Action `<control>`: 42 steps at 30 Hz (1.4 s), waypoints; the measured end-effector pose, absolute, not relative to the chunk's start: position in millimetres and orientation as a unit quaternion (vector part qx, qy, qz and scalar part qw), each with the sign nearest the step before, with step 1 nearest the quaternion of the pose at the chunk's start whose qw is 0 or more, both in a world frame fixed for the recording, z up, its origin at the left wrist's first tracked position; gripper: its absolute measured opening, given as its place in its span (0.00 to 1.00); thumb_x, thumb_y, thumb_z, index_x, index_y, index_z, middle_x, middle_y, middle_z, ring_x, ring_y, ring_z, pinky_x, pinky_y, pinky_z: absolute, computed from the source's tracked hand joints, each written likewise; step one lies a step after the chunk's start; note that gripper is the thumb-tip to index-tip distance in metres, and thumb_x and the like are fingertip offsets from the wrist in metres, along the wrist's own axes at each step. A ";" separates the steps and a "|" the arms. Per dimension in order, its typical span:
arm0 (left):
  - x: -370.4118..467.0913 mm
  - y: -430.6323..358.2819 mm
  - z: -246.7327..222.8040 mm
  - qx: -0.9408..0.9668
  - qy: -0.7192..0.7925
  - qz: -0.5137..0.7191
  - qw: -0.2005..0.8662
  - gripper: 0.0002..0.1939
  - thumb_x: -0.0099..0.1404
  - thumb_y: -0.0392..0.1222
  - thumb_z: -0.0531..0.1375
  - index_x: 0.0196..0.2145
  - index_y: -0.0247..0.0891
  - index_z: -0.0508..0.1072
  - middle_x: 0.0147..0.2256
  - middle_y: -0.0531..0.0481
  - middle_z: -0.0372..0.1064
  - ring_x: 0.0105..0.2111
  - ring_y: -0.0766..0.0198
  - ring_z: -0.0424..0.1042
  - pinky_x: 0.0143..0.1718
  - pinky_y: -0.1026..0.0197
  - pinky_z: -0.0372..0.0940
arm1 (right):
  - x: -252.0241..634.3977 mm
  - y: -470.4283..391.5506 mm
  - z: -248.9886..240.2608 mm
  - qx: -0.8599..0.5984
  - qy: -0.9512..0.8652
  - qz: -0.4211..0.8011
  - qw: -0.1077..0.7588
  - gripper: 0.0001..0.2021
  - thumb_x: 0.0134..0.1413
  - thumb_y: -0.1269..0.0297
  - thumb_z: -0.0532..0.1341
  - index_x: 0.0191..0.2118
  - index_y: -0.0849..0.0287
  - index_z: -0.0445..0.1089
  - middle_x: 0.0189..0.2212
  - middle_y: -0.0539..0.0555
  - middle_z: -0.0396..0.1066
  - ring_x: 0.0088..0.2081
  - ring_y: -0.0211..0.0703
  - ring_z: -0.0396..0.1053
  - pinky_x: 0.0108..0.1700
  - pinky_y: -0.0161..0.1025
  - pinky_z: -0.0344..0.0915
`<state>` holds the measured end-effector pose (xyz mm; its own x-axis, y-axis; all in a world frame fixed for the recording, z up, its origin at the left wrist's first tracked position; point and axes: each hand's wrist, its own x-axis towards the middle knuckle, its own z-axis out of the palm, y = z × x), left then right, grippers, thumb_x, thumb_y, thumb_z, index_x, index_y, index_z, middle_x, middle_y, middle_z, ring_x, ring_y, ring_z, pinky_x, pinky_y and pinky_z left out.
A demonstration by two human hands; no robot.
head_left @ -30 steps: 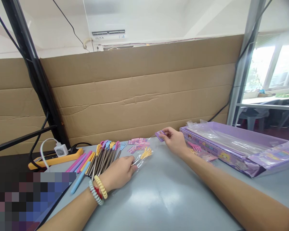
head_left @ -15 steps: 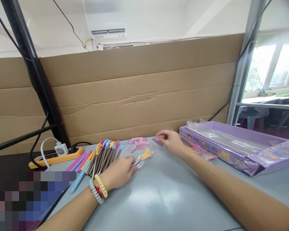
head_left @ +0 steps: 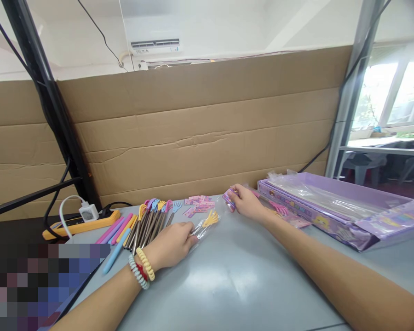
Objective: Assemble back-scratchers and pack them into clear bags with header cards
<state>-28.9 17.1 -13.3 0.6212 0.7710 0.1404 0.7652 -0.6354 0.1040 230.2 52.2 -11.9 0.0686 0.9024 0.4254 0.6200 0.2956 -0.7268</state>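
Note:
My left hand (head_left: 175, 243) is closed on a back scratcher in a clear plastic sleeve (head_left: 200, 230); its yellow hand-shaped head (head_left: 211, 218) shows beyond my fingers. To the right, my right hand (head_left: 245, 201) pinches a small purple-and-pink card (head_left: 229, 199) upright over the table. Small pink cards (head_left: 197, 205) lie loosely between the hands, toward the back. Left of my left hand, several back scratchers (head_left: 152, 223) with metal rods and coloured heads lie in a row. Pink, purple, yellow and blue handles (head_left: 117, 250) point toward me beside them.
A purple open box (head_left: 331, 220) holding clear plastic sleeves (head_left: 310, 197) stands at the right. Packed back scratchers (head_left: 279, 209) lie against its left side. A yellow power strip (head_left: 83, 225) with a white plug is at the left. A cardboard wall (head_left: 207, 133) closes off the back.
My right hand has drawn slightly right, and the small card in it has turned to show more of its face. The left hand keeps its hold on the bagged back scratcher.

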 end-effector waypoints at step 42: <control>-28.6 16.0 -13.8 0.900 0.431 0.069 0.016 0.15 0.66 0.50 0.47 0.31 0.40 0.67 0.30 0.47 0.71 0.28 0.58 0.68 0.27 0.58 0.53 | 221.6 50.5 -11.7 -0.534 -0.527 0.374 0.545 0.18 0.21 0.69 0.68 0.27 0.59 0.66 0.17 0.44 0.64 0.20 0.34 0.61 0.21 0.33 0.57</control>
<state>-28.6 16.0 -13.8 0.6192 0.7775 0.1100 0.7731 -0.6282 0.0878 221.6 50.5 -11.7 0.1653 0.9705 0.1754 0.1548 0.1501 -0.9765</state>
